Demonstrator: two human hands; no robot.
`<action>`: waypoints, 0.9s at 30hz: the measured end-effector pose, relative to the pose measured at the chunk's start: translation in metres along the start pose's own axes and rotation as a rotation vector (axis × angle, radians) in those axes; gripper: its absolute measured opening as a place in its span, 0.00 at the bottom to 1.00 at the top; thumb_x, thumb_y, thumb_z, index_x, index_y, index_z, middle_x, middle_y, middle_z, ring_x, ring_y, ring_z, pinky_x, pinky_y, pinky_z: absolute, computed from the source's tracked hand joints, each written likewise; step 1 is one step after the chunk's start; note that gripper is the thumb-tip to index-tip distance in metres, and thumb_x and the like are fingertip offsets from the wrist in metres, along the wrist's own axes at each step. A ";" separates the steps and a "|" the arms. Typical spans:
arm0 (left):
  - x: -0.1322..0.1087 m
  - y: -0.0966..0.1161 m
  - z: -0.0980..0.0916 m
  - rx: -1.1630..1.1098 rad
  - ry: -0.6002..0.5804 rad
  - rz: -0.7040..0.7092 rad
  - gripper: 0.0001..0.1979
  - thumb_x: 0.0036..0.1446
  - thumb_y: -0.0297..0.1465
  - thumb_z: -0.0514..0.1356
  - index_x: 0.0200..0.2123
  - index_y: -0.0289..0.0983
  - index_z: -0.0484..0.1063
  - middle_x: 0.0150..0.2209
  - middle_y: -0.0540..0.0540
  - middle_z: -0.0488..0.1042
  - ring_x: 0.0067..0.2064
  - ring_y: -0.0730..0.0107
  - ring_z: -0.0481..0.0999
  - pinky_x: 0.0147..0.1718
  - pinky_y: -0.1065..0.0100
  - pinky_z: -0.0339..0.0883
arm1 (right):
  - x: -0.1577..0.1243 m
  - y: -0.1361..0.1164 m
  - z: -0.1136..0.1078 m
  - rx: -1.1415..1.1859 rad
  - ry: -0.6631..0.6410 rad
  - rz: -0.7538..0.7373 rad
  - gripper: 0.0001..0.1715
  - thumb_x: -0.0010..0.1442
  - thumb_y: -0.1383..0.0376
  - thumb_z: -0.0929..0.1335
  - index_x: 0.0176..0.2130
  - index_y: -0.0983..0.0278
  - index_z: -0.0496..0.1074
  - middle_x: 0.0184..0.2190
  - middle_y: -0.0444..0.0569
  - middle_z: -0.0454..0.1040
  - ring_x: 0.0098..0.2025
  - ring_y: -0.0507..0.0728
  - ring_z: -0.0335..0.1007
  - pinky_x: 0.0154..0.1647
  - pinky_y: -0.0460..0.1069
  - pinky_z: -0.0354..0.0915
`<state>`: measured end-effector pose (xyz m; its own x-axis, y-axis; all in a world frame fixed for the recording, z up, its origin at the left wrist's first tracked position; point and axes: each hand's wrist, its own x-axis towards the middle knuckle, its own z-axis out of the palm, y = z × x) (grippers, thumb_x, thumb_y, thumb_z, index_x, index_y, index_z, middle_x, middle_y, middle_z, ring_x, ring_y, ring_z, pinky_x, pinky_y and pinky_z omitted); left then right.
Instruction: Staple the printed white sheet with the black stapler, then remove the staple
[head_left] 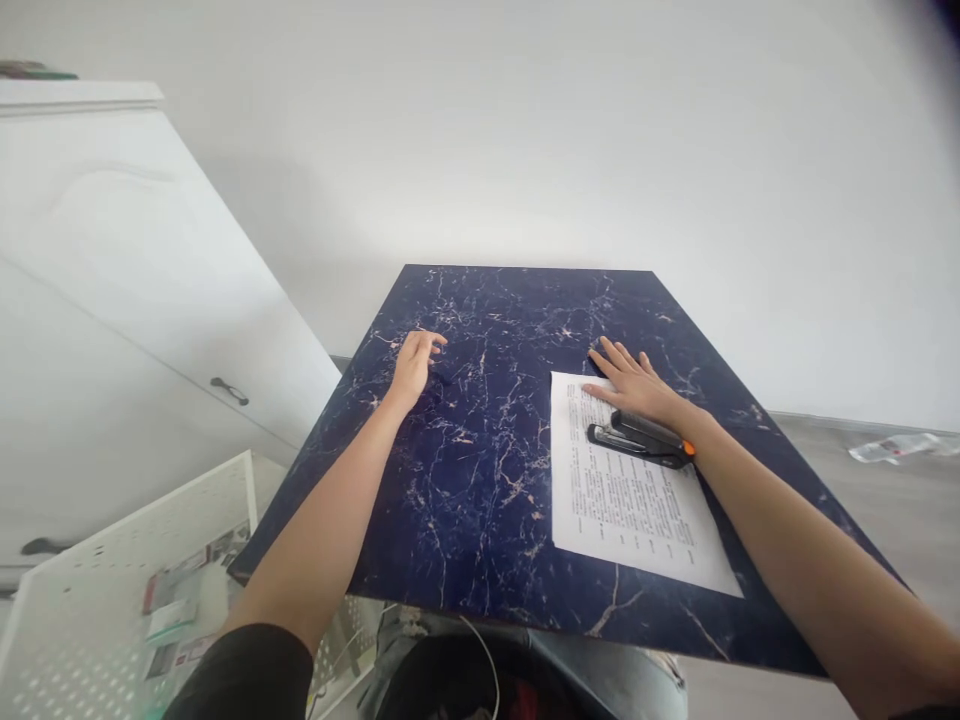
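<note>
My right hand (634,383) lies flat with its fingers spread, partly over the top edge of a printed sheet of paper (600,520) and partly on the dark blue marbled table. On the sheet rests a black stapler (641,438) with an orange tip at one end, just below my right hand and beside the wrist. My left hand (418,365) is on the left half of the table, its fingers loosely bent and somewhat apart, holding nothing. Bare tabletop separates it from the paper. Whether more sheets lie under the top one, I cannot tell.
The marbled table (480,470) has its far edge near a white wall (540,140). To the left stand a white cabinet (135,280) with dark handles and a white perforated bin (90,610) holding packets. A clear plastic wrapper (896,447) lies on the floor at right.
</note>
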<state>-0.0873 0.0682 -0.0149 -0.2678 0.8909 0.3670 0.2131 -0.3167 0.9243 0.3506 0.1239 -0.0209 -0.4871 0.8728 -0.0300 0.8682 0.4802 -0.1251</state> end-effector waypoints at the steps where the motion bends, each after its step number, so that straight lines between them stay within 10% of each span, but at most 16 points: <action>1: 0.005 -0.002 -0.008 -0.088 0.082 -0.054 0.20 0.69 0.46 0.56 0.36 0.39 0.79 0.46 0.42 0.75 0.40 0.66 0.74 0.33 0.68 0.66 | 0.006 -0.013 0.001 0.001 0.007 -0.019 0.51 0.67 0.35 0.54 0.77 0.53 0.41 0.78 0.46 0.25 0.77 0.75 0.26 0.74 0.74 0.31; 7: 0.027 -0.009 -0.069 -0.501 0.517 -0.392 0.15 0.67 0.40 0.58 0.31 0.37 0.73 0.31 0.47 0.72 0.28 0.73 0.70 0.32 0.69 0.66 | 0.059 -0.121 0.007 0.068 0.009 -0.095 0.54 0.67 0.33 0.54 0.77 0.61 0.45 0.78 0.53 0.27 0.77 0.79 0.27 0.71 0.79 0.32; 17: 0.023 -0.005 -0.138 -0.783 0.622 -0.540 0.10 0.68 0.35 0.52 0.36 0.38 0.69 0.29 0.49 0.69 0.27 0.74 0.70 0.38 0.67 0.73 | 0.150 -0.299 0.017 0.177 -0.063 -0.251 0.54 0.66 0.32 0.53 0.77 0.59 0.43 0.78 0.51 0.23 0.77 0.79 0.23 0.67 0.82 0.24; 27: 0.026 -0.015 -0.138 -0.789 0.681 -0.535 0.06 0.65 0.30 0.54 0.34 0.38 0.67 0.29 0.50 0.67 0.27 0.76 0.69 0.47 0.60 0.77 | 0.161 -0.322 0.012 0.337 0.108 -0.373 0.43 0.72 0.40 0.55 0.75 0.57 0.53 0.78 0.48 0.33 0.78 0.70 0.24 0.71 0.79 0.25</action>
<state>-0.2270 0.0515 -0.0049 -0.6459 0.6888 -0.3292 -0.6570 -0.2820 0.6992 -0.0079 0.1087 0.0029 -0.7297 0.6602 0.1779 0.5500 0.7213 -0.4210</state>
